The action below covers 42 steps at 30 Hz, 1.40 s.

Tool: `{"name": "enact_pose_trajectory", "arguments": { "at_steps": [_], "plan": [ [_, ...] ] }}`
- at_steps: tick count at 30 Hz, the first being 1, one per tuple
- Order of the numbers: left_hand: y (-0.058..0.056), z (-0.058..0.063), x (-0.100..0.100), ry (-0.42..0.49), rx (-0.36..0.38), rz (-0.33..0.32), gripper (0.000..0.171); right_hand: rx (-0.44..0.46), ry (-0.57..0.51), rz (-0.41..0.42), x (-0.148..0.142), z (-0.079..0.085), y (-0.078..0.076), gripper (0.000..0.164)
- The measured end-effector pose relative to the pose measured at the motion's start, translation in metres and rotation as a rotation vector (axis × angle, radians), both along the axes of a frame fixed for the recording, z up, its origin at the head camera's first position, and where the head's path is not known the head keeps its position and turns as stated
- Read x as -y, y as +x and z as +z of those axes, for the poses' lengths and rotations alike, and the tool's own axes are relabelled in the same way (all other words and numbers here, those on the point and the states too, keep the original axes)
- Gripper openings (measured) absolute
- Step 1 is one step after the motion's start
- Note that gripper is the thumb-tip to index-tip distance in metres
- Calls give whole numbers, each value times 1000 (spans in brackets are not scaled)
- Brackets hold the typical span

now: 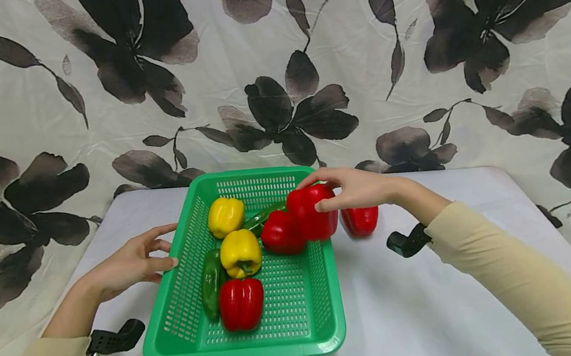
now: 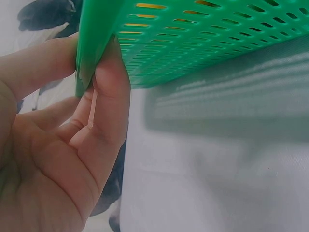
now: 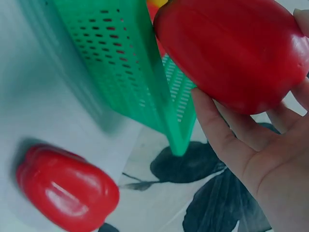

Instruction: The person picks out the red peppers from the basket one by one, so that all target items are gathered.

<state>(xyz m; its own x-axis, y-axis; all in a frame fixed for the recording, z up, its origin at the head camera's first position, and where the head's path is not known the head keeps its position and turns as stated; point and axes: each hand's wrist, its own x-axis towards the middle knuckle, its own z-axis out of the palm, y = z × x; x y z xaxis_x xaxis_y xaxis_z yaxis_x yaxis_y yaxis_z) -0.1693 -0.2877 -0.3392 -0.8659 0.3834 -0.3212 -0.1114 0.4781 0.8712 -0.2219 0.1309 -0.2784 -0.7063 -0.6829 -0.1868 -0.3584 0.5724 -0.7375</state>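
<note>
My left hand (image 1: 134,262) pinches the left rim of a green plastic basket (image 1: 169,309), with the rim between thumb and fingers in the left wrist view. Over the basket's right rim, my right hand (image 1: 356,187) holds a red bell pepper (image 1: 309,214) by its sides. Inside the basket lie two yellow bell peppers, one farther back (image 1: 227,217) and one in the middle (image 1: 240,252). A red bell pepper (image 1: 242,305) sits near the front, and another (image 1: 281,234) is partly hidden behind the held one. Two long green peppers (image 1: 213,285) lie beside them, one partly covered.
To the right of the basket, a further red bell pepper (image 3: 67,188) lies on the white table (image 1: 394,309). A white cloth with dark flowers (image 1: 374,66) hangs behind the table. Each wrist wears a small black camera (image 1: 408,242).
</note>
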Motion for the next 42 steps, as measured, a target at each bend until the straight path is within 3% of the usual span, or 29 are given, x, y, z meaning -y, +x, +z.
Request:
{"name": "enact_pose_trajectory", "arguments": {
  "at_steps": [12,42],
  "plan": [
    [-1,0,1,14,9,-6,84,19,-64,-61,-26,2,-2,46],
    [1,2,-1,5,9,-2,84,45,-129,-214,-84,-21,-5,44]
  ]
}}
